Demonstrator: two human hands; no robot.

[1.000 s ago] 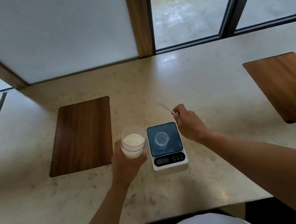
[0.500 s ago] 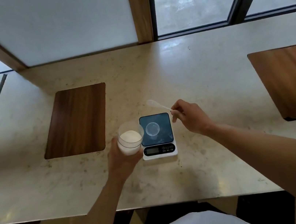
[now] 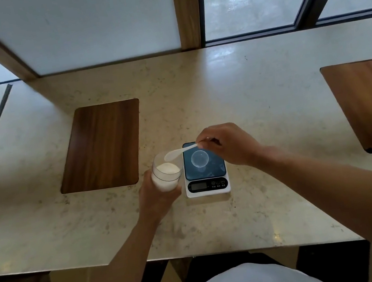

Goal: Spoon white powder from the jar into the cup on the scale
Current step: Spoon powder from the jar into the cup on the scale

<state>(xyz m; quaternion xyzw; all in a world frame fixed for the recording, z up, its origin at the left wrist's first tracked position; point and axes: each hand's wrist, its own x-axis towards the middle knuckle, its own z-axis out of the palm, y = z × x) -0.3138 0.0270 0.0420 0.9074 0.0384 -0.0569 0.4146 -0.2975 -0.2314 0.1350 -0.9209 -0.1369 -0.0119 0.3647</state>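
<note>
Dark wood of an inlaid panel [image 3: 100, 146] lies leftmost in the pale counter [image 3: 258, 96], then the left hand [image 3: 157, 198] wraps the clear jar [image 3: 166, 175] of white powder [image 3: 167, 168], a white spoon [image 3: 179, 152] reaches over its rim, pinched by the right hand [image 3: 229, 146] above the clear cup [image 3: 199, 159] on the scale [image 3: 207, 187].

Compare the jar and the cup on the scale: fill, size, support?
The jar holds white powder; the cup looks empty. The jar is larger than the cup. The left hand grips the jar; the cup stands free on the scale. Both are clear and open-topped.
</note>
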